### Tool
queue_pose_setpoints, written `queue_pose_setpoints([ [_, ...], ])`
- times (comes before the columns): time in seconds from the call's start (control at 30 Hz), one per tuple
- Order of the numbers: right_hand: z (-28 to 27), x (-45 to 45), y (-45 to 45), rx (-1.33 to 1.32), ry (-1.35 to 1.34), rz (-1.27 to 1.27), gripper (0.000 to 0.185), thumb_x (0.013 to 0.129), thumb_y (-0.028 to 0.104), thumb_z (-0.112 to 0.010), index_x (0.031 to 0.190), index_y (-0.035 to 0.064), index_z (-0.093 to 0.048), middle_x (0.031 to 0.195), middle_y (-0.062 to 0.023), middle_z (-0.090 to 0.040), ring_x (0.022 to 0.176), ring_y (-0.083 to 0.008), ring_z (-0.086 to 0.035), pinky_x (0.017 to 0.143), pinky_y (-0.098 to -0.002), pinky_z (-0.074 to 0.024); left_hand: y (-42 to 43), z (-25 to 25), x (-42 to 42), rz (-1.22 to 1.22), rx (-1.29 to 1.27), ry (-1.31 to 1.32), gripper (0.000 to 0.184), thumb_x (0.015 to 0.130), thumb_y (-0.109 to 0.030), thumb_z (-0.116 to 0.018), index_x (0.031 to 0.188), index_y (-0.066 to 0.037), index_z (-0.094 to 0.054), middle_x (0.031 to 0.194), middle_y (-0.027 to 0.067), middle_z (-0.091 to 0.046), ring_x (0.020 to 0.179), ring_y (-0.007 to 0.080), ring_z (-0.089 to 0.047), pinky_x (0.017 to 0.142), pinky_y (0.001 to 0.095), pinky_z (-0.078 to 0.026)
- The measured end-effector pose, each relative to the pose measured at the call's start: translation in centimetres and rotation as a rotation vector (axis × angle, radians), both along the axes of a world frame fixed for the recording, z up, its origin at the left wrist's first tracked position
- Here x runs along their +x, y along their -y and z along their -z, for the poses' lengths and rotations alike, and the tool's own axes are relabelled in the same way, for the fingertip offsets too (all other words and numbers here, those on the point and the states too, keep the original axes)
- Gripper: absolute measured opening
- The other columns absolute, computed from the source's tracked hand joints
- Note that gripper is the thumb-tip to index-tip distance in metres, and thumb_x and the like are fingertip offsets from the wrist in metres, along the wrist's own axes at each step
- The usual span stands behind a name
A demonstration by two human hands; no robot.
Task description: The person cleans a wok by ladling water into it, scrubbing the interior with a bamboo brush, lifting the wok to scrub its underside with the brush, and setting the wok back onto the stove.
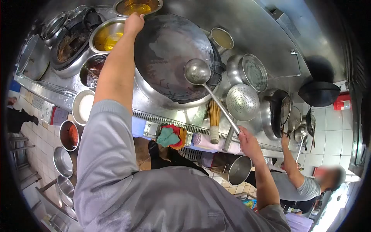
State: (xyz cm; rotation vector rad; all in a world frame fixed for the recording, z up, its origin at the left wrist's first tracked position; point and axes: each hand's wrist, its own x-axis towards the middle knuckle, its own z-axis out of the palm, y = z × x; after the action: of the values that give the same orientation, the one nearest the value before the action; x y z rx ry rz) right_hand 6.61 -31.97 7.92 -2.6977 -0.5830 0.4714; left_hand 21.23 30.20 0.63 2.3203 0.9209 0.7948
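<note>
My left hand (134, 24) is closed at the rim of a steel bowl of yellow oil (138, 7) at the top; a second oil bowl (101, 36) sits just below it. In my right hand (249, 144) is the handle of a steel ladle (197, 71), whose bowl hangs over the right part of a large dark wok (166, 54). The wok's surface looks bare. A perforated strainer (242, 102) and a bamboo brush (214, 120) lie to the right of the wok, near the ladle's handle.
A co-worker (301, 181) stands at the right beside another wok (275, 112). A black wok (319, 93) is behind. Bowls of white (83, 107) and red contents (69, 135) line the left side. Folded cloths (170, 136) lie at the stove's front edge.
</note>
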Motion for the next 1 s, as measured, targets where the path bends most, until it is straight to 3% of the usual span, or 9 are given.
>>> queue_pose_setpoints([
  [0.07, -1.8, -0.9, -1.1, 0.014, -0.129, 0.251, 0.033, 0.098, 0.024, -0.045, 0.119, 0.0015, -0.056, 0.071, -0.0184, -0.063, 0.056, -0.0261, -0.062, 0.056, -0.0382, -0.0469, 0.2, 0.3, -0.2, -0.001, -0.017, -0.010, 0.041, 0.092, -0.037, -0.051, 0.107, 0.000, -0.062, 0.108, 0.0256, -0.063, 0.106, 0.0417, -0.058, 0.092, 0.0464, -0.045],
  [0.17, -1.3, -1.9, 0.5, 0.170, -0.120, 0.387, 0.030, 0.098, 0.024, -0.045, 0.109, 0.0003, -0.060, 0.065, -0.0132, -0.060, 0.050, -0.0176, -0.056, 0.051, -0.0356, -0.0438, -0.5, 0.7, -1.1, 0.044, -0.013, 0.023, 0.042, 0.092, -0.037, -0.051, 0.105, 0.001, -0.062, 0.107, 0.0257, -0.063, 0.105, 0.0417, -0.058, 0.090, 0.0466, -0.045],
  [0.27, 1.4, -3.3, 4.3, 0.134, -0.017, 0.450, 0.029, 0.098, 0.024, -0.045, 0.095, -0.0001, -0.061, 0.062, -0.0125, -0.058, 0.050, -0.0195, -0.057, 0.051, -0.0362, -0.0438, -0.2, 2.4, -4.8, 0.091, -0.032, 0.105, 0.041, 0.092, -0.037, -0.050, 0.103, 0.001, -0.062, 0.100, 0.0245, -0.064, 0.095, 0.0407, -0.060, 0.082, 0.0458, -0.047],
  [0.3, 4.4, -3.9, 6.6, 0.211, 0.146, 0.411, 0.036, 0.101, 0.028, -0.041, 0.085, 0.0010, -0.058, 0.051, -0.0001, -0.044, 0.039, -0.0086, -0.043, 0.037, -0.0255, -0.0339, 0.1, 3.4, -6.6, 0.080, -0.002, 0.217, 0.038, 0.093, -0.035, -0.050, 0.101, 0.000, -0.062, 0.094, 0.0229, -0.066, 0.085, 0.0382, -0.064, 0.074, 0.0447, -0.050],
  [0.37, 7.9, -5.9, 10.4, 0.198, 0.201, 0.472, 0.035, 0.099, 0.027, -0.043, 0.084, -0.0003, -0.057, 0.054, -0.0066, -0.050, 0.044, -0.0155, -0.049, 0.043, -0.0309, -0.0382, 1.0, 3.9, -10.2, 0.047, -0.523, 0.245, 0.033, 0.094, -0.032, -0.051, 0.097, -0.001, -0.061, 0.076, 0.0159, -0.062, 0.062, 0.0258, -0.061, 0.053, 0.0384, -0.049],
  [0.43, 9.0, -7.7, 11.4, 0.247, 0.191, 0.598, 0.034, 0.098, 0.026, -0.045, 0.082, -0.0016, -0.057, 0.058, -0.0135, -0.056, 0.049, -0.0234, -0.055, 0.049, -0.0368, -0.0424, 2.2, 4.8, -12.8, -0.070, -0.558, 0.276, 0.030, 0.095, -0.030, -0.050, 0.098, -0.002, -0.058, 0.067, 0.0099, -0.053, 0.050, 0.0159, -0.050, 0.041, 0.0313, -0.042],
  [0.63, 10.0, -11.2, 13.7, 0.300, 0.159, 0.735, 0.038, 0.099, 0.029, -0.046, 0.078, -0.0009, -0.056, 0.057, -0.0125, -0.055, 0.049, -0.0233, -0.055, 0.049, -0.0376, -0.0418, 2.1, 7.3, -14.5, -0.177, -0.550, 0.317, 0.032, 0.096, -0.033, -0.050, 0.102, -0.002, -0.055, 0.077, 0.0094, -0.054, 0.056, 0.0180, -0.052, 0.043, 0.0310, -0.045],
  [0.8, 11.6, -12.4, 14.9, 0.136, 0.278, 0.710, 0.033, 0.095, 0.031, -0.053, 0.082, 0.0016, -0.060, 0.062, -0.0166, -0.059, 0.057, -0.0383, -0.059, 0.055, -0.0436, -0.0453, 0.7, 8.5, -13.6, -0.194, -0.488, 0.313, 0.030, 0.097, -0.030, -0.050, 0.097, 0.000, -0.056, 0.079, 0.0113, -0.057, 0.054, 0.0181, -0.051, 0.042, 0.0306, -0.044],
  [1.0, 11.0, -14.0, 11.0, -0.080, 0.375, 0.830, 0.024, 0.085, 0.018, -0.063, 0.105, 0.0084, -0.054, 0.089, -0.0189, -0.061, 0.083, -0.0402, -0.060, 0.069, -0.0477, -0.0475, 1.6, 7.7, -14.1, -0.180, -0.503, 0.313, 0.032, 0.098, -0.033, -0.046, 0.091, -0.003, -0.053, 0.068, 0.0082, -0.052, 0.047, 0.0176, -0.048, 0.039, 0.0297, -0.040],
])
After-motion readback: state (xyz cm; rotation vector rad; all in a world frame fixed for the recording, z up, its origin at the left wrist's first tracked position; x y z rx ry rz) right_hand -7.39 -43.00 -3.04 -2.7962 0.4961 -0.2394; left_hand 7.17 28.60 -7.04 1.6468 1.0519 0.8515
